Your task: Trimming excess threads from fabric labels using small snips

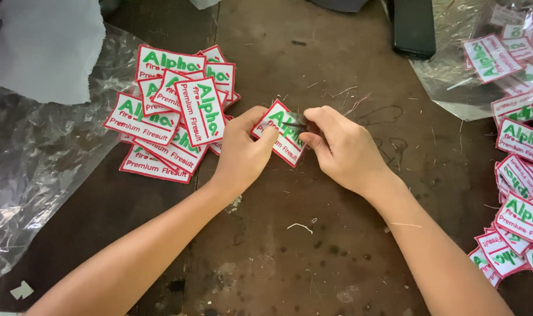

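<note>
Desk (313,246) of dark, stained wood fills the view, strewn with loose thread ends. At nine o'clock lies a crumpled clear plastic sheet (38,158) with a piece of white cloth (44,47) at its far end. A heap of white patches with red borders and green and red stitching (173,117) sits at ten o'clock, and a second spread of the same patches (518,175) runs down the three o'clock edge, part of it on another plastic bag (453,82). A dark flat object (414,26) rests at one o'clock. By my reading, one of these lots is finished and the other waits, though I cannot tell which is which. At centre, the left hand (243,155) pinches the near-left edge of a single patch (280,139), thumb on top. The right hand (342,146) is closed around a small dark tool (294,122), seemingly a thread snip, its tip touching the patch's face. The patch lies tilted, its long axis running from eleven o'clock down to five o'clock.
</note>
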